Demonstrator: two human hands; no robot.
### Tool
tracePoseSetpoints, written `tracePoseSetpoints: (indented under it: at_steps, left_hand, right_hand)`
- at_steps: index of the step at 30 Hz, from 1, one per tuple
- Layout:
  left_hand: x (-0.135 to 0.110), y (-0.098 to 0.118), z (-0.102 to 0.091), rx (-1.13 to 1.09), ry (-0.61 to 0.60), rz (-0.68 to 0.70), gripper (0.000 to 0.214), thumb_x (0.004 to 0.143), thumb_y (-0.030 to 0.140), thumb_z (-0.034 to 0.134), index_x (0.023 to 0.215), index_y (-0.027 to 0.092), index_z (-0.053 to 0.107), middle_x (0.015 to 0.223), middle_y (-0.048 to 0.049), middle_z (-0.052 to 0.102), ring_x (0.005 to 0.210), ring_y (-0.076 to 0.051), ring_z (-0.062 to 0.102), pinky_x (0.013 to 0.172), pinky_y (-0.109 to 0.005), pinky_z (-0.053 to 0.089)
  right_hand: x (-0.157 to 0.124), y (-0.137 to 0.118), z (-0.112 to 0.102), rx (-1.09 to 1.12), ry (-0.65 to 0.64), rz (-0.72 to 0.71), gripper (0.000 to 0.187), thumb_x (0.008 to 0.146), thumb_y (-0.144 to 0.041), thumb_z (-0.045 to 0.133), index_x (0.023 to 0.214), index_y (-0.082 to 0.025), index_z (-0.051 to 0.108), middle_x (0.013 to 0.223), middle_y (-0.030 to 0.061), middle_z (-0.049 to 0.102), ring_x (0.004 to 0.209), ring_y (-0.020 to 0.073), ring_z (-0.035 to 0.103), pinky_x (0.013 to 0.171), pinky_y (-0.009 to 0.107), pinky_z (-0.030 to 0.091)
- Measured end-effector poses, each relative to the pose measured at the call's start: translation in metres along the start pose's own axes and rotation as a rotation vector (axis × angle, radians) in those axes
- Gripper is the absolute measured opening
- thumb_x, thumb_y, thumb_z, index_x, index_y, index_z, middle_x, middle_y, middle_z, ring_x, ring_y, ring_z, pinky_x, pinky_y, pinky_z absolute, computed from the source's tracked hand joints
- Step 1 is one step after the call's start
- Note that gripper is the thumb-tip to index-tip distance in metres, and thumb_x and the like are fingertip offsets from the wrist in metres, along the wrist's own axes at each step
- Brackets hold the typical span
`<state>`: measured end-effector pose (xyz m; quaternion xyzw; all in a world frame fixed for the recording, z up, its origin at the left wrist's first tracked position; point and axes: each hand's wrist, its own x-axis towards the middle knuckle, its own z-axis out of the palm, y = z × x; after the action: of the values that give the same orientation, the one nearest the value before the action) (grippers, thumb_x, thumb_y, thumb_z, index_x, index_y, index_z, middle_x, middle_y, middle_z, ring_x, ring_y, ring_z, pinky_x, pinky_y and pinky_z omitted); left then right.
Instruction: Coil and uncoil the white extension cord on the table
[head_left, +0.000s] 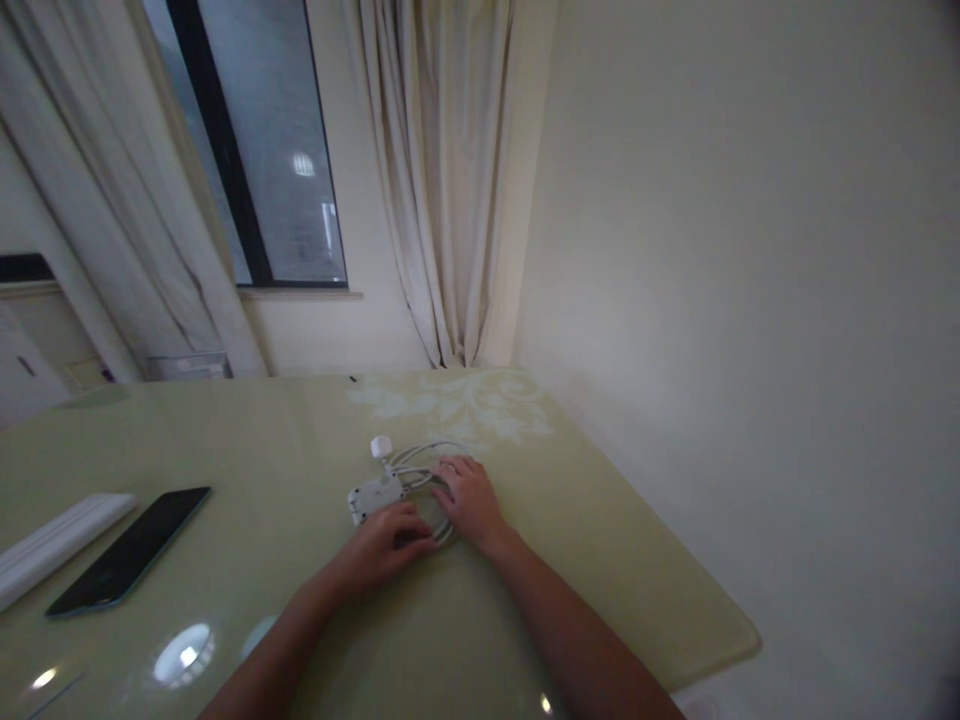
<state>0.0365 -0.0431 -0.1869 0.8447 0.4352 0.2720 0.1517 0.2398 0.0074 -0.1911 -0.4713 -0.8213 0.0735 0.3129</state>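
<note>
A white power strip (373,495) with a coiled white cable (421,463) and a white plug (381,446) lies on the pale green table (600,540). My left hand (386,545) rests just in front of the strip, fingers curled down over the near part of the cable coil. My right hand (469,497) lies on top of the coil, fingers bent and pressing the loops. Part of the cable is hidden under both hands.
A dark phone or tablet (131,550) lies flat at the left, beside a white ridged object (52,540) at the table's left edge. A wall stands close on the right. Curtains (442,180) and a window (255,150) are behind the table.
</note>
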Motion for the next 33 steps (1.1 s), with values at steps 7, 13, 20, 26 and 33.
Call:
tracePoseSetpoints:
  at_steps: [7,13,20,26,33]
  left_hand:
    - [0.002,-0.009,-0.002,0.141,0.127,0.017,0.03,0.104,0.032,0.051,0.094,0.024,0.079,0.091,-0.0082,0.075,0.087,-0.023,0.07,0.082,-0.035,0.053]
    - [-0.007,-0.036,-0.02,0.419,0.291,-0.167,0.045,0.088,0.031,0.071,0.133,0.03,0.071,0.133,-0.0131,0.072,0.125,-0.036,0.062,0.111,-0.053,0.045]
    - [-0.003,-0.042,-0.031,-0.047,0.572,-0.395,0.064,0.08,0.061,0.076,0.129,0.021,0.066,0.112,-0.0115,0.075,0.099,-0.031,0.074,0.088,-0.043,0.061]
    - [0.003,-0.035,-0.028,-0.413,0.812,-0.528,0.076,0.072,0.061,0.083,0.13,0.018,0.06,0.109,-0.0115,0.074,0.093,-0.028,0.076,0.086,-0.044,0.064]
    - [0.006,-0.029,-0.017,-0.668,0.801,-0.38,0.084,0.078,0.055,0.081,0.147,0.021,0.046,0.127,-0.0158,0.072,0.107,-0.028,0.077,0.095,-0.044,0.063]
  right_hand:
    - [0.008,-0.006,0.004,-0.076,-0.002,0.009,0.022,0.095,-0.024,0.072,0.116,-0.024,0.074,0.125,0.0124,0.07,0.118,0.0322,0.062,0.101,0.046,0.051]
    - [0.006,-0.005,0.01,0.019,0.023,0.042,0.02,0.095,-0.02,0.069,0.114,-0.024,0.072,0.124,0.0106,0.068,0.115,0.0286,0.062,0.102,0.043,0.05]
    - [0.008,0.0,0.013,0.21,0.246,0.138,0.027,0.095,-0.018,0.065,0.122,-0.02,0.067,0.123,0.0113,0.066,0.12,0.0265,0.059,0.109,0.041,0.046]
    - [0.008,0.001,0.011,0.172,0.254,0.159,0.003,0.093,-0.02,0.07,0.095,-0.021,0.071,0.106,0.0087,0.066,0.107,0.0248,0.061,0.099,0.038,0.049]
    - [0.002,-0.009,0.01,0.053,0.097,0.251,0.022,0.098,-0.037,0.068,0.082,-0.023,0.073,0.085,0.0072,0.071,0.082,0.0227,0.063,0.075,0.033,0.047]
